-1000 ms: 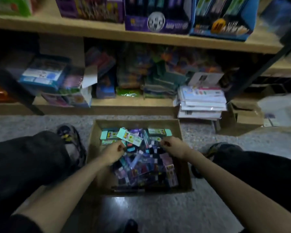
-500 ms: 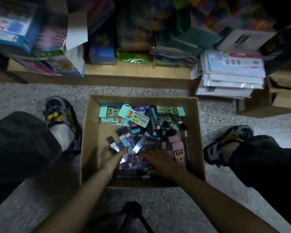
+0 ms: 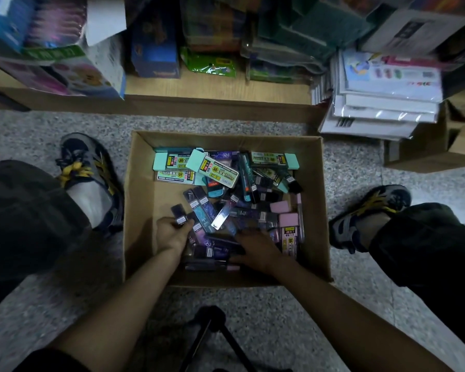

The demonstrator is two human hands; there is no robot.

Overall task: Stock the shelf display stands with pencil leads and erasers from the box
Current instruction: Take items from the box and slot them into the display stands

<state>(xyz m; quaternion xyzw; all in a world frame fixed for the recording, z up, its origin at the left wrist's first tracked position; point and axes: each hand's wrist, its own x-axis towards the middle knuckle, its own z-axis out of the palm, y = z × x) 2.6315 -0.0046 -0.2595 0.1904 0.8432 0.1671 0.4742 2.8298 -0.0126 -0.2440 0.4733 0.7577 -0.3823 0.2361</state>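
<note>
**Fig.** Head view. Open cardboard box (image 3: 142, 183) sits on the floor (image 3: 253, 122) betw. the person's shoes (image 3: 87, 170), just in front of the lowest shelf (image 3: 212, 87), prob. so both hands reach the stock.

- **L hand** (image 3: 172, 233), near-left of box: fingers (image 3: 185, 224) curled round a small dark lead case (image 3: 179, 214), pinching it, labelled end sticking out above them. Judged a pick for the stands.
- **R hand** (image 3: 255, 251): palm-down on the heap at near-centre, fingers lying loosely flat, gripping nothing. Likely sifting or steadying the pile.
- **Stock:** all in the box; display stands not in view.
- **Labels:** teal cases (image 3: 212, 169) by the far wall carry yellow/white stickers, "200" legible. Pink case (image 3: 289, 224) by the right wall reads "0.7". Other print too small or blurred.
</note>
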